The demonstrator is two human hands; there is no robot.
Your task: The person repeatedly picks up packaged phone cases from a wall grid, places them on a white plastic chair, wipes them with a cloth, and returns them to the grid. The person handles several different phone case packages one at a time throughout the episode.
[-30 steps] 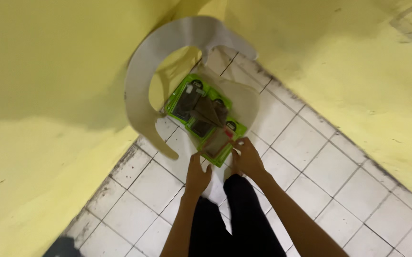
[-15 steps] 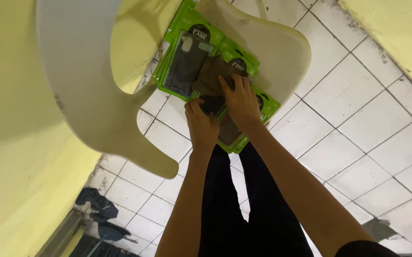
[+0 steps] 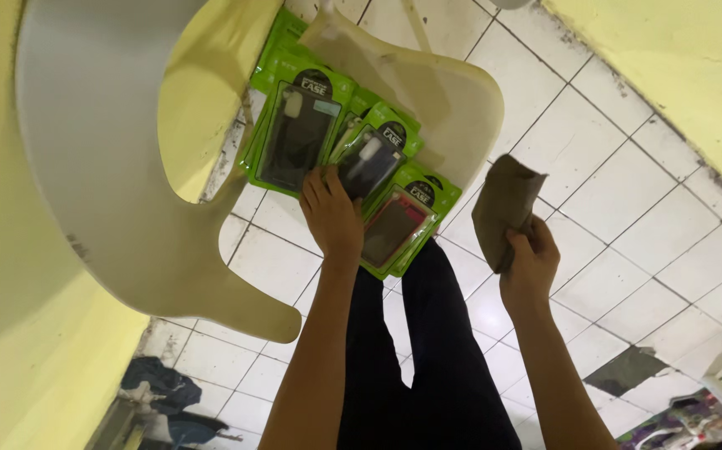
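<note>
Head view, looking down along both bare forearms at a white chair (image 3: 127,217) on a tiled floor (image 3: 628,208). The left arm reaches straight forward, and the left hand (image 3: 330,215) lies palm down, fingers together and flat, pressing on green packs (image 3: 378,167) spread over the chair seat. Its fingertips touch the middle pack, a green card holding a dark case; another pack with a dark case lies just to its left, and one with a reddish case sits just beside the hand on the right, at the seat's front edge. The right arm is bent outward, away from the chair. The right hand (image 3: 529,260) is raised over the floor, fingers curled around the lower end of a brown cloth (image 3: 504,208), which stands up from the grip, well apart from the packs.
</note>
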